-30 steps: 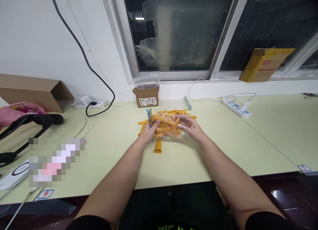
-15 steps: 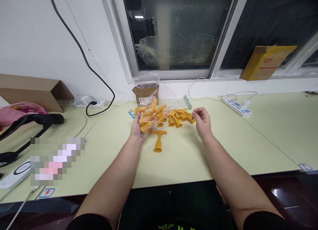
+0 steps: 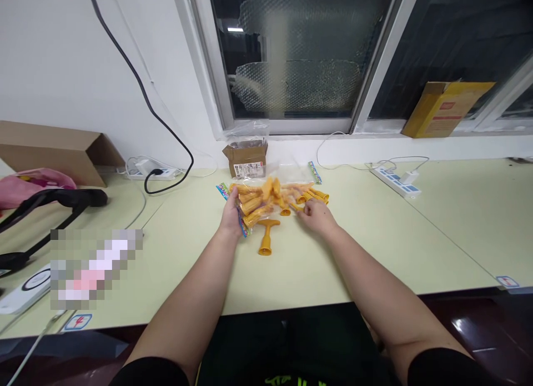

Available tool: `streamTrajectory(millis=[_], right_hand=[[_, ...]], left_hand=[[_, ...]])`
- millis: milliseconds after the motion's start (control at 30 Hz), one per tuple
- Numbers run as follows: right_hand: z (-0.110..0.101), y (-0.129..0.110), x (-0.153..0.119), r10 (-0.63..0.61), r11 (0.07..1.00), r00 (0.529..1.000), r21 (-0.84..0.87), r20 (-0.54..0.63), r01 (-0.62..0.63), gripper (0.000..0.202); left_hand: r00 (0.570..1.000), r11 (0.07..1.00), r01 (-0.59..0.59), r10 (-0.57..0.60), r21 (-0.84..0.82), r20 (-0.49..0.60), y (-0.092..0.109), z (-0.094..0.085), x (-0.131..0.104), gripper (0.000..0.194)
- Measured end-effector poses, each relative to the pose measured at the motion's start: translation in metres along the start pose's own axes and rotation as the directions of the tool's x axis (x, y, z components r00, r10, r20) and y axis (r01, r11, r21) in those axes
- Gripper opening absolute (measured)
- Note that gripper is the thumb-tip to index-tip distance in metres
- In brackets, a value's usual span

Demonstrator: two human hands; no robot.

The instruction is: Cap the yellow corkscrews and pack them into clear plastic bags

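Note:
My left hand (image 3: 230, 216) is closed around the side of a clear plastic bag (image 3: 255, 200) with a colourful header strip. Several yellow-orange T-handled plastic pieces with flared bell ends lie inside it. My right hand (image 3: 320, 216), at the bag's right, pinches one yellow T-handled piece (image 3: 295, 207); its far part is hidden among the others. Beyond that hand is a pile of similar pieces (image 3: 318, 195) on the table. One more T-handled piece (image 3: 265, 239) lies alone in front of the bag, its bell end toward me.
Behind the bag stands an open cardboard box (image 3: 247, 158) against the wall. Power strips lie at the right (image 3: 395, 181) and left (image 3: 166, 175). A black curved frame (image 3: 54, 200) and a pink bundle (image 3: 37, 180) are at the left. A yellow carton (image 3: 447, 108) leans on the window.
My right hand has moved left and down to the pieces and taken hold of one. The bag in my left hand has settled lower, its pieces now lying flatter.

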State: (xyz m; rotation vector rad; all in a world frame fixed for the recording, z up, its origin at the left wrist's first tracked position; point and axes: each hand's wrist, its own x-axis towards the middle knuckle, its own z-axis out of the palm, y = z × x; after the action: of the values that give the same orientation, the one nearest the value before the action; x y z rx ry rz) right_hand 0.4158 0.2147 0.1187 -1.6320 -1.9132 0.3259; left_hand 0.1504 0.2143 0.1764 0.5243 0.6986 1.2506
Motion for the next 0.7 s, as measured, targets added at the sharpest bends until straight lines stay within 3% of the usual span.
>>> streamTrajectory(millis=[167,233,333,467,533,600,700], right_hand=[[-0.008,0.004,0.000,0.101,0.995,0.992,-0.021,0.071,-0.100,0.028],[-0.010,0.006,-0.002,0.115,0.991,0.991,0.057,0.069,-0.119,0.032],[-0.016,0.011,-0.002,0.177,0.944,0.984,0.280,0.010,-0.173,0.032],[-0.026,0.019,0.005,0.399,0.712,0.917,0.632,-0.005,-0.306,0.033],[-0.031,0.020,0.009,0.471,0.573,0.880,0.779,-0.058,-0.255,0.043],[-0.037,0.017,0.010,0.448,0.438,0.888,0.891,-0.106,-0.115,0.053],[-0.044,0.006,0.005,0.321,0.296,0.941,0.955,-0.108,0.009,0.065]], left_hand=[[1.000,0.993,-0.010,0.012,0.121,-0.014,-0.009,0.003,-0.002,0.047],[0.997,0.986,-0.076,0.075,0.145,0.014,-0.012,0.002,-0.002,0.045],[0.985,0.969,-0.164,0.152,0.185,0.078,-0.014,-0.002,-0.001,0.060],[0.969,0.947,-0.242,0.223,0.210,0.109,-0.015,-0.008,0.004,0.067],[0.961,0.938,-0.273,0.254,0.214,0.112,-0.016,-0.010,0.006,0.068],[0.957,0.932,-0.285,0.264,0.223,0.119,-0.017,-0.012,0.008,0.067],[0.971,0.949,-0.232,0.211,0.212,0.116,-0.018,-0.015,0.011,0.062]])
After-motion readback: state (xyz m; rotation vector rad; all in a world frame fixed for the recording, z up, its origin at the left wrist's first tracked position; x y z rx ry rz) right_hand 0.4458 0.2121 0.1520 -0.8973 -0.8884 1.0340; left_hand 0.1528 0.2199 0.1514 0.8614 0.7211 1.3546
